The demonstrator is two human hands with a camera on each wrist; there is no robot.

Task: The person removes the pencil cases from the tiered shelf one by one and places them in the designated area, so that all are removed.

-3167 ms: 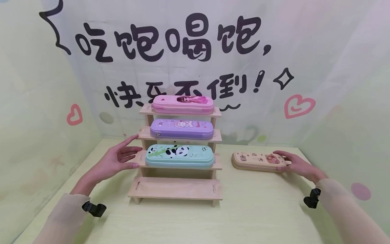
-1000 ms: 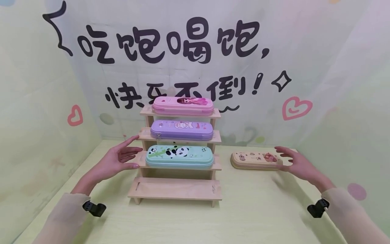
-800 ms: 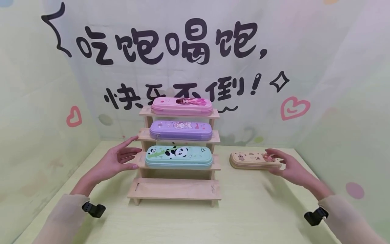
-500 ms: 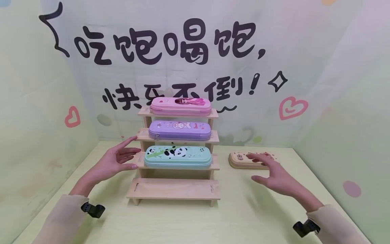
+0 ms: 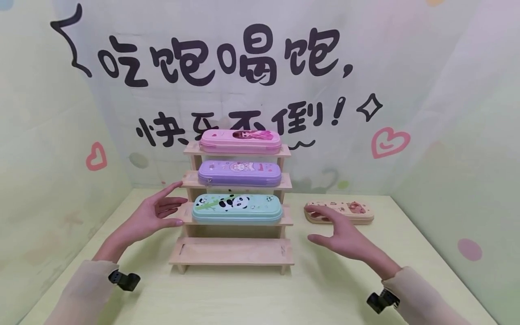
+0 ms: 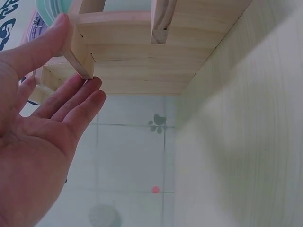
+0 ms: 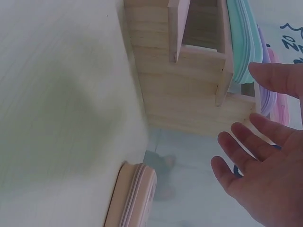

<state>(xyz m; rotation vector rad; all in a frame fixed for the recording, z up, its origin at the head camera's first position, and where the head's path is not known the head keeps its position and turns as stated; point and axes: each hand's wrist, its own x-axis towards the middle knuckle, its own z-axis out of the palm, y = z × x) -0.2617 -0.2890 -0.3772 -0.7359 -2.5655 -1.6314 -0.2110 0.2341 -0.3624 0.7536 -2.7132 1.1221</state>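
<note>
Above a pale table [image 5: 243, 298], the right hand [image 5: 341, 235] is held loosely open, gripping nothing, before a beige case [image 5: 359, 215] laid near its back right corner. The left edge of a 4-shelf wooden rack [image 5: 231, 252] is touched by the left hand [image 5: 148, 214], its fingers spread and nothing clasped. On the rack's upper 3 shelves, a mint case [image 5: 239, 211], purple case [image 5: 239, 174] and pink case [image 5: 227, 142] are set, so the work is judged mostly done, with 1 case off the rack.

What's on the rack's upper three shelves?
Top down: pink case, purple case, panda case. Each hides the part of the rack directly under it; the closed cases' contents can't be seen.
</note>
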